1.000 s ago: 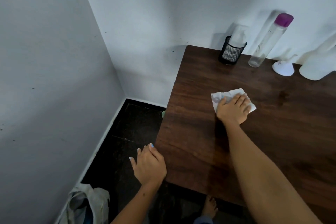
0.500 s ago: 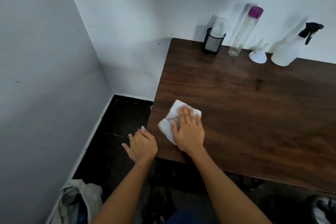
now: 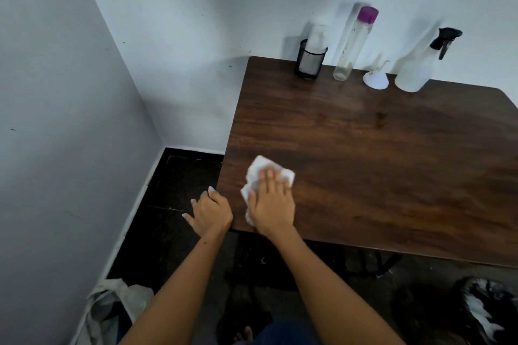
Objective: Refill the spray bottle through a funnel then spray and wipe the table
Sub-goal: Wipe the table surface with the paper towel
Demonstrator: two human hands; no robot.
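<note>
right hand (image 3: 271, 206) presses flat on a white cloth (image 3: 263, 176), partly hiding it, at the surface's (image 3: 378, 165) near left corner. left hand (image 3: 210, 212) rests loosely at the edge, holding nothing. spray bottle (image 3: 417, 67) and funnel (image 3: 375, 80) stand far right.

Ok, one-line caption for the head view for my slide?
Right hand presses a white cloth flat on the wooden table near its left corner; left hand at the edge.

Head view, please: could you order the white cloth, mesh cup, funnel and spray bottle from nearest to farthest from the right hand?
1. White cloth: under the right hand, near the table's front left corner.
2. Mesh cup: back left, by the wall.
3. Funnel: back edge, right of the clear bottle.
4. Spray bottle: back right, farthest.
</note>
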